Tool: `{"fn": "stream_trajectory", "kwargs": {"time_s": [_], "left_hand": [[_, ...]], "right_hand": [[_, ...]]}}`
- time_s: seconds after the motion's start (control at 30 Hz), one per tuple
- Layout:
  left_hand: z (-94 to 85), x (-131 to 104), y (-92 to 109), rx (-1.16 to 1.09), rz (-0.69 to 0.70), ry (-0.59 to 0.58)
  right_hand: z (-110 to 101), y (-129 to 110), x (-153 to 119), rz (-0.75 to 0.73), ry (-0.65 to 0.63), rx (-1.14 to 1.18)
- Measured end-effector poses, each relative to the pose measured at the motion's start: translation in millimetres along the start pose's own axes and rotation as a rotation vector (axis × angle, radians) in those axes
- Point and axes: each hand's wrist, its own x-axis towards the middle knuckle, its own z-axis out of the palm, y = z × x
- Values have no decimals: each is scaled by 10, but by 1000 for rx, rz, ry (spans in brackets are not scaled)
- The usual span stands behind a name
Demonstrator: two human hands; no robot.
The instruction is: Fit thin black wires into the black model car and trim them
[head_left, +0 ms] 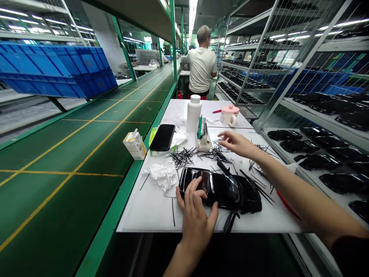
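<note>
A glossy black model car body point(227, 190) lies on the white worktable point(150, 207) in front of me. My left hand point(196, 209) rests on its near left end, fingers spread over the shiny surface and thumb out to the right. My right hand point(236, 143) reaches out over a scatter of thin black sticks point(198, 156) farther back on the table, fingers loosely apart, with nothing visible in it. More black sticks point(259, 184) lie to the right of the car body.
Crumpled white cloth point(163, 175), a black phone point(163, 137), a white bottle point(194, 113), a small tool holder point(203, 140), and a pink-lidded cup point(230, 114) sit on the table. A green conveyor point(72, 165) runs left. Racks of black car bodies point(317, 146) stand right. A person point(201, 63) stands ahead.
</note>
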Motion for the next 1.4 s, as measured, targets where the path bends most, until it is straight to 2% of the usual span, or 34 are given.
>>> {"fn": "stream_trajectory", "kwargs": {"time_s": [0.1, 0.2, 0.3, 0.43, 0.63, 0.77, 0.93, 1.07, 1.17, 1.3, 1.4], "left_hand": [[23, -16, 7, -14, -20, 26], [57, -40, 15, -56, -64, 66], [93, -61, 17, -68, -65, 87], [106, -75, 20, -50, -46, 100], [40, -49, 34, -47, -40, 71], [15, -24, 45, -31, -20, 75], [18, -14, 47, -40, -13, 55], [13, -5, 52, -38, -2, 23], [12, 2, 59, -23, 2, 4], [17, 4, 67, -10, 7, 7], [21, -1, 70, -15, -6, 3]], "right_hand": [[219, -150, 505, -32, 40, 102], [341, -203, 719, -44, 120, 130], [377, -196, 722, -51, 219, 149], [366, -182, 647, -68, 290, 224], [38, -242, 543, -109, 629, 457], [-150, -377, 271, -142, 672, 633], [-139, -619, -411, -71, 645, 775], [73, -721, -1018, 29, 669, 813], [291, -715, -1362, 105, 710, 824], [532, -694, -1602, 118, 772, 721], [633, -712, -1663, 59, 749, 575]]}}
